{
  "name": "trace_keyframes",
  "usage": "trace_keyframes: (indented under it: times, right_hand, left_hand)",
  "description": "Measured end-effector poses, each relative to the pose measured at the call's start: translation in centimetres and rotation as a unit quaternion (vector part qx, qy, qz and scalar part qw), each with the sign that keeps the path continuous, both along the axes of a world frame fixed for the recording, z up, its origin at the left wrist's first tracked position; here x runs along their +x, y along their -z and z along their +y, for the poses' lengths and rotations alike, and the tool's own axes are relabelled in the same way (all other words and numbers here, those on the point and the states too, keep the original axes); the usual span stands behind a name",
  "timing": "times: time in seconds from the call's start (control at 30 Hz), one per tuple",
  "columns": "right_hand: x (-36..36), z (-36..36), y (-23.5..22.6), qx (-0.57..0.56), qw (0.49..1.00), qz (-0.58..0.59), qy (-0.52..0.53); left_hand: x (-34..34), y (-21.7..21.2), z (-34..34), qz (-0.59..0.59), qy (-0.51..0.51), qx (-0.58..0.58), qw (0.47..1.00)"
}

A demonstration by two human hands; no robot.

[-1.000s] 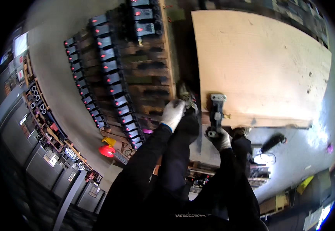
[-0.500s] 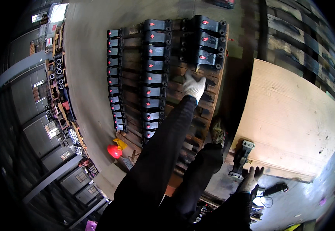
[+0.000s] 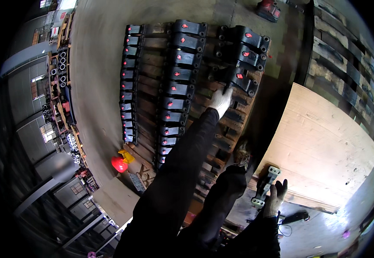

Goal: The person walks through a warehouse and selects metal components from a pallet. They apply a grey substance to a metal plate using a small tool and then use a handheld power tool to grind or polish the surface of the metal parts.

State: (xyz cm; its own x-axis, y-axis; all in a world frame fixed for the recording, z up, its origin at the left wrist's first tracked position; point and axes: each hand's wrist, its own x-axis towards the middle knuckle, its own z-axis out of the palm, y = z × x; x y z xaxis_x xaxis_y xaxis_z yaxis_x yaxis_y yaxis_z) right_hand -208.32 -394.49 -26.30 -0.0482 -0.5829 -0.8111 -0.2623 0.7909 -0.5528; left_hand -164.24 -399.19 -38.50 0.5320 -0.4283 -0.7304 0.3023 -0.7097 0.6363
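My left hand (image 3: 220, 102), in a white glove, closes on the near edge of a black metal bracket (image 3: 244, 82) with a red cap. That bracket sits askew at the near end of the right row on a wooden pallet (image 3: 202, 102). Its fingertips are partly hidden by the bracket. My right hand (image 3: 274, 201), also gloved, is open with fingers apart. It hovers beside a single black bracket (image 3: 264, 187) that lies at the near left corner of a cardboard sheet (image 3: 320, 142); I cannot tell whether they touch.
Two long rows of red-capped black brackets (image 3: 176, 89) stand left of my left arm. A red power tool (image 3: 268, 10) lies on the floor beyond the pallet. Slatted wooden pallets (image 3: 333, 64) are at the far right. A red rounded object (image 3: 119, 164) lies left of the pallet.
My left hand has gone from open beside the bracket to closed on its edge, and the bracket has turned out of line. My right hand has come closer to the single bracket.
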Motion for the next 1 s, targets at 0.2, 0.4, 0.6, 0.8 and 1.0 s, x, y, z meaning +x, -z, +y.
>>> trace_keyframes:
  times: [0.2, 0.4, 0.6, 0.8, 1.0]
  right_hand:
    - [1.5, -2.4, -2.7, -0.045, 0.990, 0.004, -0.136]
    - [8.2, -5.6, -7.6, -0.266, 0.856, 0.014, -0.443]
    - [5.5, -4.7, -10.8, -0.185, 0.814, 0.010, -0.551]
    - [-7.5, -1.4, -12.5, -0.204, 0.823, -0.031, -0.530]
    - [-19.1, -0.9, -13.3, -0.174, 0.789, -0.106, -0.579]
  left_hand:
    - [-3.1, -8.2, 1.6, -0.208, 0.144, 0.098, 0.962]
    - [-12.9, -19.3, 6.0, -0.220, 0.203, 0.165, 0.940]
    - [-24.7, -27.0, 8.1, -0.192, 0.213, 0.132, 0.949]
    - [-35.4, -33.8, 9.6, -0.253, 0.165, 0.117, 0.946]
    - [-43.6, -38.1, 10.7, -0.267, 0.201, 0.113, 0.936]
